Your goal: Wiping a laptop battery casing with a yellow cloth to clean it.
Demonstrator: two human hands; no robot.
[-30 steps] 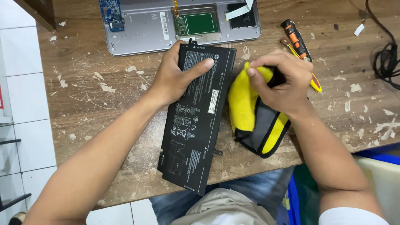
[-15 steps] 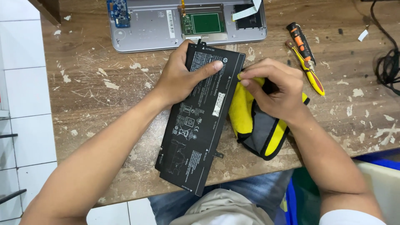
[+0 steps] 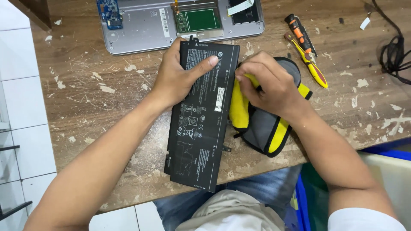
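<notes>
Hiding part of yellow pouch (image 3: 261,128), right hand (image 3: 269,85), left hand (image 3: 180,77) on battery (image 3: 201,128)

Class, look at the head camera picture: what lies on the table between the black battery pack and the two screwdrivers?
In the head view, the yellow and grey pouch lies between the battery pack and the screwdrivers, with the right hand resting on it.

A scratched, paint-flecked wooden workbench (image 3: 102,98) stands over a white tiled floor (image 3: 21,111).
</notes>
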